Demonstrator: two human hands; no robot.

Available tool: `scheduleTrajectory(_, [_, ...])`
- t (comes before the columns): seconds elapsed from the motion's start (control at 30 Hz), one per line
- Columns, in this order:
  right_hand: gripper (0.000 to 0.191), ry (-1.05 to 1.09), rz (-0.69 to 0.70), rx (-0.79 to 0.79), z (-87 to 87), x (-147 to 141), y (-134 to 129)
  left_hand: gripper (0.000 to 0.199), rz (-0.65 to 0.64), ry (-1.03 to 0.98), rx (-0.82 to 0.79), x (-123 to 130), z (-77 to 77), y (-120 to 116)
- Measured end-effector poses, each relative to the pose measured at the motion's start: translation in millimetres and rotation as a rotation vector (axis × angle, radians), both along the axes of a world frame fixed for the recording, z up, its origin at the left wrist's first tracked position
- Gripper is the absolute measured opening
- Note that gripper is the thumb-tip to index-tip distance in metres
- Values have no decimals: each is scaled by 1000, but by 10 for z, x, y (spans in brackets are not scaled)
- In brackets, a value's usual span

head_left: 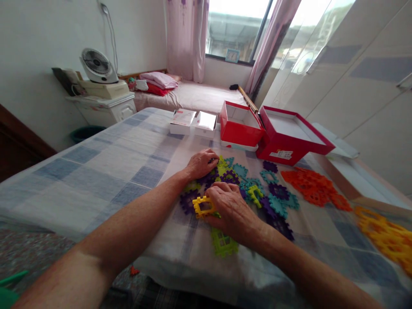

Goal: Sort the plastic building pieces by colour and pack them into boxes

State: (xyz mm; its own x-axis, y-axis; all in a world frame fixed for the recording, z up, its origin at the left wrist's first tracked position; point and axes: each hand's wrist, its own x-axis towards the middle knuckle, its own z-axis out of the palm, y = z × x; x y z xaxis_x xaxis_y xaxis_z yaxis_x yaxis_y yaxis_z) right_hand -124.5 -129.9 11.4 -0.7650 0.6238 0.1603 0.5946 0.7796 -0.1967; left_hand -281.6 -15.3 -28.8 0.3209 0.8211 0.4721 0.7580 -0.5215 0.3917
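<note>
My right hand (pixel 231 206) is closed on a yellow square frame piece (pixel 202 207) with toothed edges, above the near side of a mixed pile. My left hand (pixel 202 164) is at the pile's far left, fingers curled down onto its pieces; what they pinch is hidden. Lime-green pieces (pixel 222 166) and purple ones (pixel 188 202) lie around both hands. Below my right hand is a lime-green window-like panel (pixel 224 243). Teal pieces (pixel 278 205), a lime-green arch (pixel 255 195) and more purple pieces spread to the right.
Orange pieces (pixel 313 186) and yellow pieces (pixel 384 238) form separate heaps on the right of the checked tablecloth (pixel 128 184). Behind stand two small white boxes (pixel 182 122), an open red box (pixel 241 126) and a larger dark-red box (pixel 286 139). A bed (pixel 206 94) lies beyond.
</note>
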Motion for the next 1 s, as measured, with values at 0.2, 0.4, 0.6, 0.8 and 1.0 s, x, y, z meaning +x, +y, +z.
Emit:
scheduleTrajectory(0.2, [32,42,37,23,-56,19,43,25,-1,-18,-8,6,0,1])
scheduleTrajectory(0.4, [32,52,16,36,-67,46,45,25,-7,-41,-17,6,-3,3])
scheduleTrajectory(0.6, [34,114,86,2,-106,67,70,25,-6,-33,-13,-6,-6,1])
scheduleTrajectory(0.8, [42,287,27,-83,-120,134,120,26,-15,-44,-19,-7,-3,-4])
scheduleTrajectory(1.0, [47,495,-190,-299,-39,150,108,25,-13,-52,-35,-9,-24,35])
